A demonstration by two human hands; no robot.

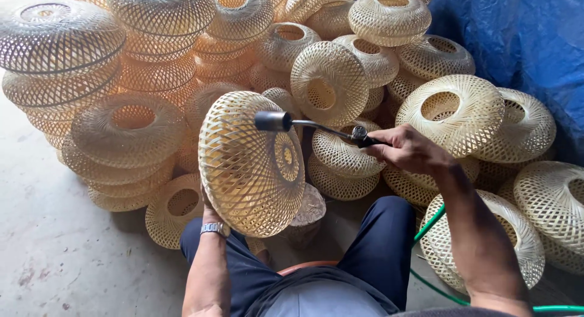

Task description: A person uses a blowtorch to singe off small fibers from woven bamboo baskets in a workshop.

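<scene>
1. A seated person held a pale, round, open-weave bamboo lampshade [250, 165] on edge above the knees, while a slim black-and-metal gas torch with a cylindrical nozzle [304, 123] was aimed at its upper face.

2. The left hand [212, 209], largely hidden behind the shade's lower rim, appeared to grip that rim from beneath; its fingers could not be made out. A silver wristwatch [213, 229] showed on that wrist.

3. The right hand [404, 148] was closed around the torch's handle, fingers wrapped tight near the small valve knob, off to the right of the shade.

4. The nozzle sat just in front of the weave, near the shade's central opening; whether it touched could not be told, and no flame was visible.

5. Done well, this step would likely call for keeping the nozzle moving, holding it slightly off the strips, and turning the shade by its rim so no patch scorched.

6. A green hose [438, 289] trailed below the right forearm.

7. Stacks of similar woven bamboo shades [128, 134] rose beyond both hands on the grey concrete floor [55, 256], with a blue tarpaulin [517, 37] far right.
</scene>
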